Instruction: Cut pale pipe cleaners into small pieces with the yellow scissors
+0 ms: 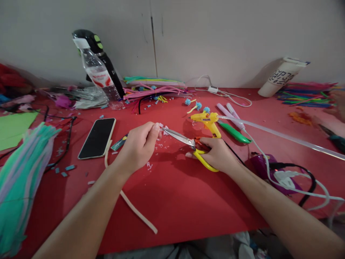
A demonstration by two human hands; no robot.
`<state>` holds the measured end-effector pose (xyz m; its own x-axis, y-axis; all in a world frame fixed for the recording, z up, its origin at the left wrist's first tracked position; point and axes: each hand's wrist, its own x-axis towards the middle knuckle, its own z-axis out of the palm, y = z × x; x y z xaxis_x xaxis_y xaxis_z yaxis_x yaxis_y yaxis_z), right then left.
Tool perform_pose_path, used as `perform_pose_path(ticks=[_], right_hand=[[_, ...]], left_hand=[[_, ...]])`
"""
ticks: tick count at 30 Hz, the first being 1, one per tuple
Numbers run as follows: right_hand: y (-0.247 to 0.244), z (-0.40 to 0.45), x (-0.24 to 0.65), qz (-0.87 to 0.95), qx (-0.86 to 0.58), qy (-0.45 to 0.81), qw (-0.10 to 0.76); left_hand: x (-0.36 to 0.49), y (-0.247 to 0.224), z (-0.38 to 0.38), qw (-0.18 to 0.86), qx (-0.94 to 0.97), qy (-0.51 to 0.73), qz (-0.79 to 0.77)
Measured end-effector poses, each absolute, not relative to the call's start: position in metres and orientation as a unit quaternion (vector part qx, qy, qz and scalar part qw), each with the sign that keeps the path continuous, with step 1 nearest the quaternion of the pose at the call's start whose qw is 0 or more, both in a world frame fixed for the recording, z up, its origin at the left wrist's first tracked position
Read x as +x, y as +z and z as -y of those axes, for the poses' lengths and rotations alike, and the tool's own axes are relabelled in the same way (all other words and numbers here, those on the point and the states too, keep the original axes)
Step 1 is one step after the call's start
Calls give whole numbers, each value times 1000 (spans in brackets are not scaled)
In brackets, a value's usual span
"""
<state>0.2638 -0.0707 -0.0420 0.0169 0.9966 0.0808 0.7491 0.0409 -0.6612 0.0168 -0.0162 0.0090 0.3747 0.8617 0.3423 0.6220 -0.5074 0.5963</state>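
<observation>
My right hand [217,153] grips scissors [184,138] with yellow and red-orange handles, their blades pointing left, nearly together. The blade tips reach my left hand [140,144], whose thumb and fingers pinch closed; what they hold is too small to make out. Pale pink fluffy bits [166,130] are by the blade tips, and clippings [149,166] lie scattered below. A yellow hot glue gun [206,120] with a long clear glue stick [285,138] lies just beyond my right hand. A cream pipe cleaner [138,214] runs beneath my left forearm.
On the red tabletop [178,208] lie a phone [97,138], a bundle of mint and lilac pipe cleaners [23,187] and a purple power strip [269,169] with cords. Pink pipe cleaners [157,92], a plastic bottle [98,73] and a white cup [281,77] line the back.
</observation>
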Motion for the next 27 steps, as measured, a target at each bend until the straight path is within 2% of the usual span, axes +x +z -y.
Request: perform_pose_path(ticks=[27], right_hand=[[-43, 72, 262, 661, -657, 211, 296]], left_hand=[[16, 5, 14, 205, 801, 326, -458]])
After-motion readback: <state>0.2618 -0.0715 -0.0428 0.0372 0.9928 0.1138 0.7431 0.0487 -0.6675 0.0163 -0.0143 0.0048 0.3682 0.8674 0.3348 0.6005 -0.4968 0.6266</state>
